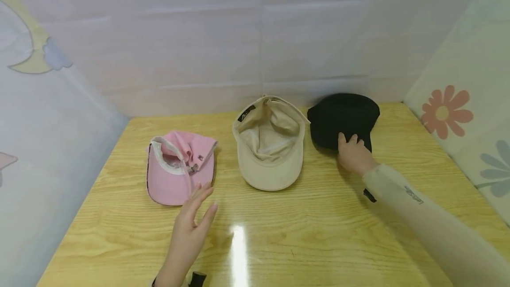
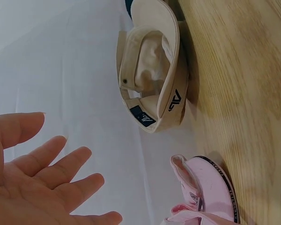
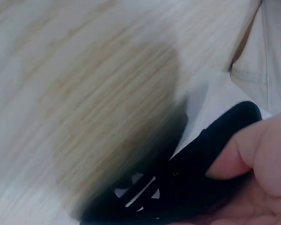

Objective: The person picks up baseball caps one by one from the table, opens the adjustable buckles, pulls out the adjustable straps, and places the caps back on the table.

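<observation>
A black cap [image 1: 343, 116] is at the back right, and my right hand [image 1: 354, 156] holds its near edge. In the right wrist view the thumb lies over the dark fabric [image 3: 196, 157], with the other fingers on its far side. My left hand [image 1: 190, 227], fingers spread and holding nothing, hovers by the near edge of a pink cap [image 1: 167, 189]. The pink cap lies with its inside and strap buckle showing. Between the two, a beige cap [image 1: 272, 176] lies with its hollow facing up and its brim toward me.
The caps are on a wood-grain table [image 1: 299, 242]. A pale cloth wall [image 1: 255, 48] stands close behind them. Printed side walls flank the table, one with a red flower [image 1: 442, 113], the other with a yellow moon [image 1: 33, 56].
</observation>
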Demonstrator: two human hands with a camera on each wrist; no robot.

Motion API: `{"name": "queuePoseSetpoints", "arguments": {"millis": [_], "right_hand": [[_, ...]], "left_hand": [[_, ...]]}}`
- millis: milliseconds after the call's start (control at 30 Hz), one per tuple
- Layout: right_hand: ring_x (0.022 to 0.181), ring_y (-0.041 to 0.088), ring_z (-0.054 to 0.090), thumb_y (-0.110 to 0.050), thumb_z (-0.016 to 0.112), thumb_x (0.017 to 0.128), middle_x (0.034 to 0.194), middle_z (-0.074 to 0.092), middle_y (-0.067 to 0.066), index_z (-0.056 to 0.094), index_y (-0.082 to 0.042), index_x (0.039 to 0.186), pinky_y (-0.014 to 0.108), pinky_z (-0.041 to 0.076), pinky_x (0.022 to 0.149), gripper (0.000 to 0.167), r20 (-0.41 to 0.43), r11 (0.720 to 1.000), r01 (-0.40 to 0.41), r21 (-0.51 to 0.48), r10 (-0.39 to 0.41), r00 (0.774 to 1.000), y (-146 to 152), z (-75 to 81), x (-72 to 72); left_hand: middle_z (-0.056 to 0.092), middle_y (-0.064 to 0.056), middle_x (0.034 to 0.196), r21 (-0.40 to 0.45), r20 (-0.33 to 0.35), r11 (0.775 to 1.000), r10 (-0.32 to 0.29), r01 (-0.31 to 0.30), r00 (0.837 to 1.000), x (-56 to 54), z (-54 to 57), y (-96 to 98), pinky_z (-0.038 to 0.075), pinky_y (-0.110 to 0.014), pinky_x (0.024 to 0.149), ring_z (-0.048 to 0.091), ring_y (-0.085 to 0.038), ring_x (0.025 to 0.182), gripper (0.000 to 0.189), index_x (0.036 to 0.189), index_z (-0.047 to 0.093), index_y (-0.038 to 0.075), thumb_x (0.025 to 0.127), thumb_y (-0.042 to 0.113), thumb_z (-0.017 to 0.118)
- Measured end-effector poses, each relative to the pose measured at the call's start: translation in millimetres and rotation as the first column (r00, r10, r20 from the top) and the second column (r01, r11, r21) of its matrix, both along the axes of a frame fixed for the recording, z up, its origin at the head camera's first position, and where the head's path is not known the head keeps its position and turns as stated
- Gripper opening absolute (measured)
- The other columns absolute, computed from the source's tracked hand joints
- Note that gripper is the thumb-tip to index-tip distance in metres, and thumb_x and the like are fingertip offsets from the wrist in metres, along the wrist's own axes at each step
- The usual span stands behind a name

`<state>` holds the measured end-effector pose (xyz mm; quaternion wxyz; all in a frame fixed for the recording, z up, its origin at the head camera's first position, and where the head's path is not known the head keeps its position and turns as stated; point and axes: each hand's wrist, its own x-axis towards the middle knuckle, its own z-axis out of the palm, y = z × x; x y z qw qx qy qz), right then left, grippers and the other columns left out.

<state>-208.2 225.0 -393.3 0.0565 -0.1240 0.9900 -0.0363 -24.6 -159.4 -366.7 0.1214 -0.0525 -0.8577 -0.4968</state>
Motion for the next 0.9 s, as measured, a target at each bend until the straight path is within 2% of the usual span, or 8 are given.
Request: {"name": "queuePoseSetpoints", "arguments": {"millis": [200,367,467,533,600,667,800,900], "right_hand": [[0.081,0.063,0.056,0.009,0.044,0.092,0.103,0.045,0.056,0.032,0.027,0.130,0.062,0.051,0.067,0.044,-0.181,0.999,-0.014,-0.045,0.006,0.983,10,-0.4,5.5],[0.076,0.057,0.058,0.011,0.047,0.089,0.108,0.044,0.055,0.027,0.028,0.132,0.052,0.051,0.055,0.050,-0.153,0.990,0.029,-0.139,-0.050,0.987,23,3.6,7.3],[0.059,0.045,0.059,0.011,0.043,0.090,0.098,0.051,0.050,0.024,0.027,0.134,0.044,0.046,0.045,0.051,-0.142,0.978,0.037,-0.206,-0.067,0.988,33,8.6,10.5],[0.046,0.035,0.053,0.009,0.040,0.091,0.077,0.057,0.038,0.023,0.025,0.137,0.040,0.041,0.040,0.051,-0.138,0.964,0.048,-0.261,-0.087,0.987,39,13.4,13.2],[0.037,0.020,0.039,0.007,0.035,0.093,0.057,0.050,0.022,0.022,0.023,0.138,0.034,0.032,0.037,0.050,-0.137,0.945,0.064,-0.319,-0.113,0.984,43,18.5,15.9],[0.037,0.017,0.034,0.005,0.033,0.095,0.048,0.041,0.008,0.021,0.021,0.141,0.032,0.029,0.038,0.050,-0.118,0.923,0.092,-0.375,-0.146,0.982,46,24.1,18.3],[0.037,0.018,0.035,0.000,0.028,0.100,0.050,0.041,0.008,0.020,0.017,0.143,0.033,0.030,0.039,0.047,-0.103,0.884,0.133,-0.449,-0.199,0.975,48,32.4,22.7],[0.041,0.024,0.039,-0.004,0.025,0.102,0.058,0.047,0.018,0.020,0.015,0.144,0.036,0.034,0.042,0.046,-0.099,0.851,0.161,-0.500,-0.240,0.966,50,37.5,26.0]], "left_hand": [[0.050,-0.019,0.140,-0.001,-0.010,1.000,-0.002,0.002,1.000,0.1,-0.1,0.5,0.024,-0.066,0.105,0.033,-0.041,0.137,0.034,0.127,0.059,-0.001,0.094,0.006,0.062],[0.050,-0.020,0.139,-0.004,-0.034,1.000,-0.010,0.009,0.999,-0.2,0.6,0.4,0.023,-0.067,0.104,0.033,-0.042,0.137,0.034,0.126,0.059,-0.002,0.093,0.004,0.063],[0.050,-0.020,0.139,-0.007,-0.044,1.000,-0.013,0.013,0.999,-0.7,0.4,0.1,0.023,-0.067,0.105,0.033,-0.043,0.136,0.034,0.126,0.059,-0.003,0.093,0.004,0.063],[0.051,-0.020,0.139,-0.009,-0.048,1.000,-0.012,0.012,0.999,-0.9,0.3,-0.2,0.022,-0.067,0.105,0.034,-0.043,0.136,0.033,0.125,0.060,-0.003,0.093,0.003,0.063],[0.051,-0.020,0.139,-0.012,-0.049,1.000,-0.010,0.010,0.999,-1.0,0.3,-0.3,0.022,-0.067,0.105,0.034,-0.043,0.136,0.033,0.125,0.060,-0.003,0.093,0.003,0.063],[0.051,-0.020,0.139,-0.014,-0.047,1.000,-0.011,0.010,0.999,-1.1,0.6,-0.4,0.022,-0.068,0.105,0.034,-0.043,0.136,0.033,0.125,0.060,-0.003,0.093,0.003,0.063],[0.051,-0.020,0.138,-0.016,-0.046,1.000,-0.012,0.011,0.999,-1.3,1.4,-0.4,0.022,-0.068,0.105,0.034,-0.043,0.135,0.033,0.124,0.060,-0.004,0.093,0.004,0.063],[0.052,-0.020,0.138,-0.023,-0.057,1.000,-0.012,0.011,0.998,-1.3,2.2,-0.5,0.021,-0.069,0.104,0.035,-0.043,0.135,0.032,0.124,0.060,-0.004,0.092,0.003,0.063]]}}
